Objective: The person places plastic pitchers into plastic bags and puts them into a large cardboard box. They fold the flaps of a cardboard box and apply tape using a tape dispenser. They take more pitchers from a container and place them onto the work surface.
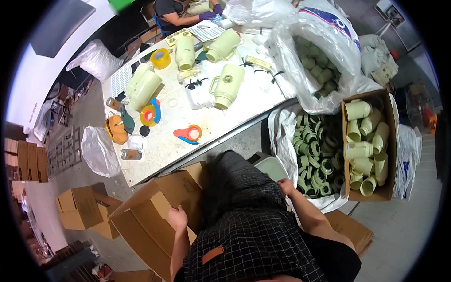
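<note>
My left hand (177,217) is closed on the upper edge of an open cardboard box (145,221) standing beside my left leg. My right hand (285,186) is curled at the side of my checked apron (249,230), close to a pale grey-green plastic piece that may be a stool (270,164); what its fingers hold, if anything, is hidden. Right of that hand, a white woven sack (279,136) holds many green ring-like plastic parts (312,150). Another carton (347,188) beside it is filled with pale green jug bodies (359,149).
Ahead, a white table (174,164) carries pale green jugs (229,84), tape dispensers (189,135), a yellow tape roll (160,58) and small cans (131,154). A clear plastic bag (282,56) of green parts stands at its right. A co-worker with purple gloves (206,15) works opposite.
</note>
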A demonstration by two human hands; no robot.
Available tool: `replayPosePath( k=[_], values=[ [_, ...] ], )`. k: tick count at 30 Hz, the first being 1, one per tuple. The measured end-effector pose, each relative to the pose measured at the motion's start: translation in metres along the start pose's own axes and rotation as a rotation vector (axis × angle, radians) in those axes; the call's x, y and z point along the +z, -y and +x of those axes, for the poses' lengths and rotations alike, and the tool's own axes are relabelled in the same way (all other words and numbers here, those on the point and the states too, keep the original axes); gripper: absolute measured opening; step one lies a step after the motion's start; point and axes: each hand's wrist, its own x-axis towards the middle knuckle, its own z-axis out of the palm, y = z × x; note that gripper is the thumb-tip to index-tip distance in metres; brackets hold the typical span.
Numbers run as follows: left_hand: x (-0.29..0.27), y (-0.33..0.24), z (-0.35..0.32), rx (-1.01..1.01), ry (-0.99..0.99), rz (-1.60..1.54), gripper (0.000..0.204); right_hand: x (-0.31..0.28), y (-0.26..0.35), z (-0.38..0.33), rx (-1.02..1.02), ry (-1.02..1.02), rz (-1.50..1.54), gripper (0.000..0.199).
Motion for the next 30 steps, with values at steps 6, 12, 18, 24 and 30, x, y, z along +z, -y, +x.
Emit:
replayPosePath(
  k=[6,12,18,24,30],
  values=[
    [0.027,-0.035,-0.004,-0.080,-0.017,0.125,0.057,-0.040,0.097,0.112,-0.142,-0.006,0.224,0.043],
    [0.040,-0.148,0.015,0.048,-0.579,0.255,0.066,-0.101,0.342,0.215,-0.535,-0.272,0.047,0.068],
    [0.099,-0.334,0.138,0.386,-0.217,-0.149,0.076,-0.123,0.488,0.327,-1.037,-0.487,-0.420,0.083],
    [0.158,-0.463,0.359,0.229,-0.240,-0.383,0.100,-0.153,0.492,0.371,-0.681,0.345,0.052,0.033],
    [0.160,-0.517,0.501,-0.176,-0.057,-0.141,0.130,-0.263,0.476,0.440,-0.503,-0.087,1.068,0.028]
  ],
)
